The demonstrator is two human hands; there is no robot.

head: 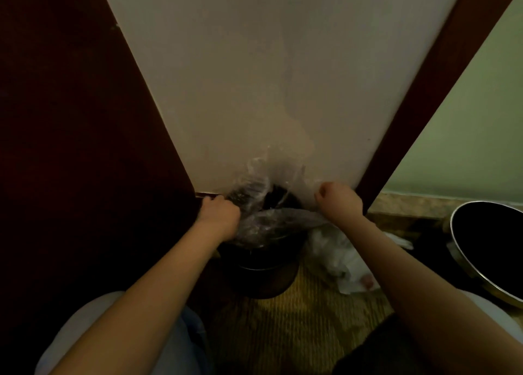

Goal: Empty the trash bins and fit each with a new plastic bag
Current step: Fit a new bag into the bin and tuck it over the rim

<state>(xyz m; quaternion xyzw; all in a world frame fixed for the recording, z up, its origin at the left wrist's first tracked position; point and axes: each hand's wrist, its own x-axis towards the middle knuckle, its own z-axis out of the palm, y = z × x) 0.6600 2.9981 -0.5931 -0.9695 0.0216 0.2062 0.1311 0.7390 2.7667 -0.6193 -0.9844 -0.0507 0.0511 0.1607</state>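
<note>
A small dark round trash bin [261, 275] stands on the carpet against a pale wall. A clear plastic bag [266, 219] is spread over its mouth, its top edge bunched up against the wall. My left hand [219, 214] grips the bag's edge at the bin's left rim. At the right, my right hand [338, 200] holds the bag's other edge in a fist, pulled out a little past the rim. The inside of the bin is mostly hidden by the plastic.
A crumpled white plastic bag [343, 261] lies on the carpet right of the bin. A second, larger dark bin with a metal rim [464, 258] lies at the far right. A dark wooden panel [70, 148] stands left, a dark door frame [424, 91] right.
</note>
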